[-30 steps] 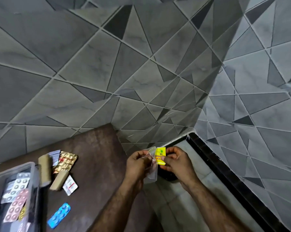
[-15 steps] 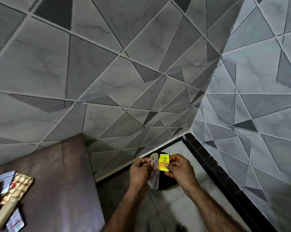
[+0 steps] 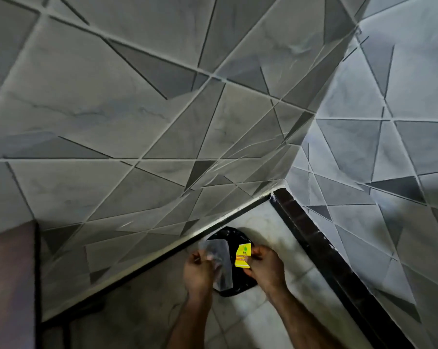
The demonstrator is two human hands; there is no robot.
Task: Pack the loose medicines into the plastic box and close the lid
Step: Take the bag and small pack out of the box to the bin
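1. Holding two things apart over a black bin (image 3: 234, 285) in the floor corner, the person seems to be separating a packet from its wrapper, with the wrapper likely meant for the bin below.
2. Pinched on a clear wrapper (image 3: 219, 263), the left hand (image 3: 197, 269) lets the film hang slack from its fingertips, directly above the bin's opening.
3. Clamped on one edge of a small yellow packet (image 3: 243, 255), the right hand (image 3: 265, 267) holds it upright with its printed face towards the camera; the print is too small to read.
4. Wrapper and packet sit just beside each other with a narrow gap between, so they look already parted.
5. Both forearms reach forward from the bottom of the view, wrists level, hands near each other with knuckles outward.
6. Only a brown table (image 3: 10, 285) edge shows at the left; the plastic box and the other medicines are out of view.
7. My judgement: the packet must next travel back left to the box, so packing is unfinished.
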